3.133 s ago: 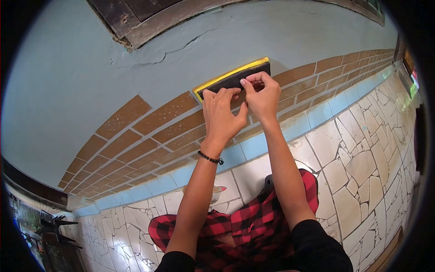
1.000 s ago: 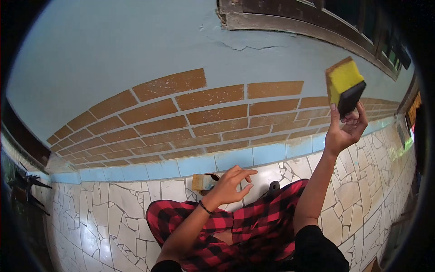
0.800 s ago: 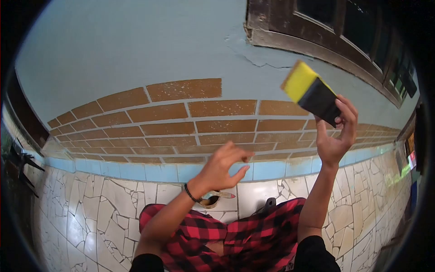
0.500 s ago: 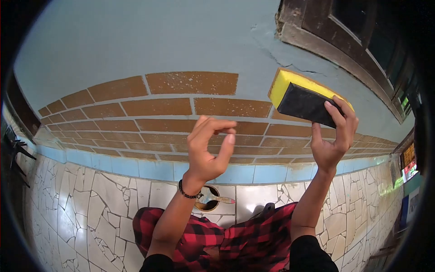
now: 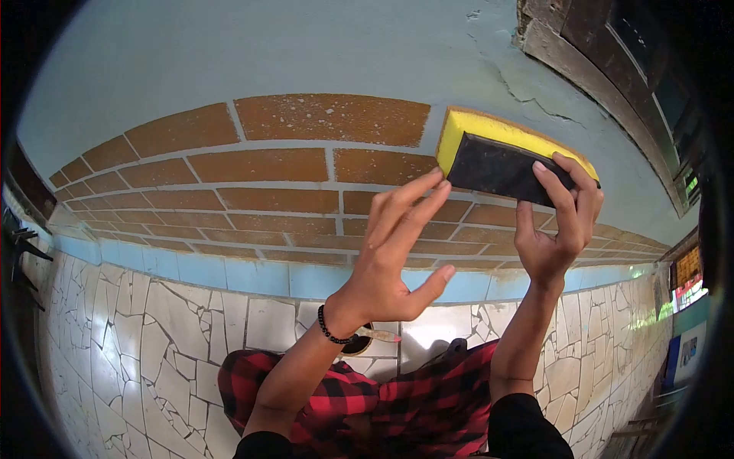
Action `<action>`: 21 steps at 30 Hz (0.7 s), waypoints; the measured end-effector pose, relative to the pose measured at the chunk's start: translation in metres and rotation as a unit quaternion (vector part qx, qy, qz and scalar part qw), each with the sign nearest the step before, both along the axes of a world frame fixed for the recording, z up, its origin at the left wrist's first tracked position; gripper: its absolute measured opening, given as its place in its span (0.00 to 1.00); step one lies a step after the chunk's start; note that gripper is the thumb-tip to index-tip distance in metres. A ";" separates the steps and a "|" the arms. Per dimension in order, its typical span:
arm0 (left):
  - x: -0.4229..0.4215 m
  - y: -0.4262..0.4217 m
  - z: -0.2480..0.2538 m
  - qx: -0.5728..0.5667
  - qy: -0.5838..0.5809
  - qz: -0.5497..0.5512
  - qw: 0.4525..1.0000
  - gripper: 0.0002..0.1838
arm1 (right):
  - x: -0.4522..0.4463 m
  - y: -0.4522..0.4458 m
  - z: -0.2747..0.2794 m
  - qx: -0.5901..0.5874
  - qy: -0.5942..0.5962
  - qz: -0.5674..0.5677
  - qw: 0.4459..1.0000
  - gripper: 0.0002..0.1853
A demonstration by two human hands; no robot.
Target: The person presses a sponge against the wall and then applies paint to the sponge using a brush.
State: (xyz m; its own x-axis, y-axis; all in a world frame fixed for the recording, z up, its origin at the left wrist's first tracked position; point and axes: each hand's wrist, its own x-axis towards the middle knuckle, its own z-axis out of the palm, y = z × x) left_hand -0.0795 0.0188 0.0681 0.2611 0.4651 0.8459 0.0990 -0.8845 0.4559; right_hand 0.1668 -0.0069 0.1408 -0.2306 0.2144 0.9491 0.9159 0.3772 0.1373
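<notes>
A yellow sponge block (image 5: 474,126) with a black backing and a brown rim is up at the wall, to the right of the top painted brick. My right hand (image 5: 562,218) grips it from below at its right end, fingers on the black side. My left hand (image 5: 397,252) is open, fingers stretched and thumb apart. Its fingertips reach the sponge's lower left corner; whether they touch it I cannot tell. Brown painted bricks (image 5: 329,118) cover the wall in rows, the top ones speckled with pale spots.
Behind my left wrist, on the cracked-tile floor (image 5: 176,344), a paint pot (image 5: 356,348) is partly hidden, with a paintbrush (image 5: 378,334) across it. Light blue tiles (image 5: 267,280) line the wall's foot. A dark wooden frame (image 5: 573,61) juts in at upper right.
My left hand has moved up and right to the sponge block's corner, its curled fingers now stretched out. The sponge block has shifted slightly left in view, and my head view has shifted.
</notes>
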 end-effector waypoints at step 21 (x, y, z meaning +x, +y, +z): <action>0.000 0.003 -0.005 -0.024 0.000 -0.036 0.999 0.31 | -0.005 0.013 -0.014 0.000 0.010 -0.008 1.000 0.38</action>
